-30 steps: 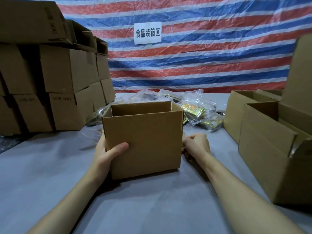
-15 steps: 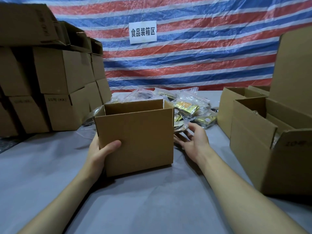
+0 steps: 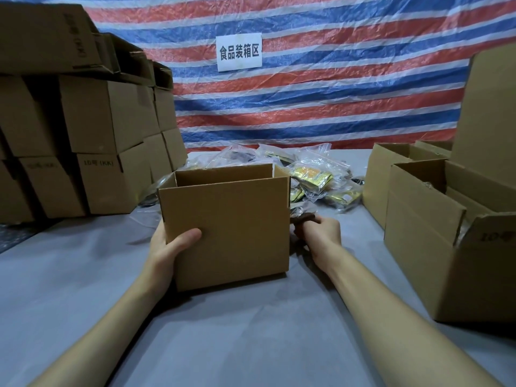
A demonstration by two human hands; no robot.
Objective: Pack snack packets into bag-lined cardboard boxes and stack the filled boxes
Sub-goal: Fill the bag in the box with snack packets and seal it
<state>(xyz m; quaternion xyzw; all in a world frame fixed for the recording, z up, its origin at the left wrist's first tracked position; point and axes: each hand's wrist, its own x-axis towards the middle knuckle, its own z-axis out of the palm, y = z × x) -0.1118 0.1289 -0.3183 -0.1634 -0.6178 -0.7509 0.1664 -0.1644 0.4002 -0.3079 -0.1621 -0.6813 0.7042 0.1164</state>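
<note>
- Keep the cardboard box (image 3: 231, 233) upright on the table (image 3: 251, 344), in front of the snack packets (image 3: 312, 177).
- Steady it with the left hand (image 3: 167, 247) — wrapped round its near-left corner.
- Raise the right hand (image 3: 324, 233), curled on a dark item (image 3: 303, 219) beside the box, clear over the rim.

Box (image 3: 226, 227): centre of tabletop (image 3: 251, 331), top open.
Left hand (image 3: 164, 247): on the box's left wall, thumb on its front.
Right hand (image 3: 321, 233): just right of the box, fingers round a small item (image 3: 303, 217).
Snack packets (image 3: 312, 177): heaped behind the box, to the right.
Stacked boxes (image 3: 103, 121): rear left.
Two open boxes (image 3: 432, 247): right, one behind the other.
Sign (image 3: 239, 51): on the sheet (image 3: 349, 88) behind the tabletop.
</note>
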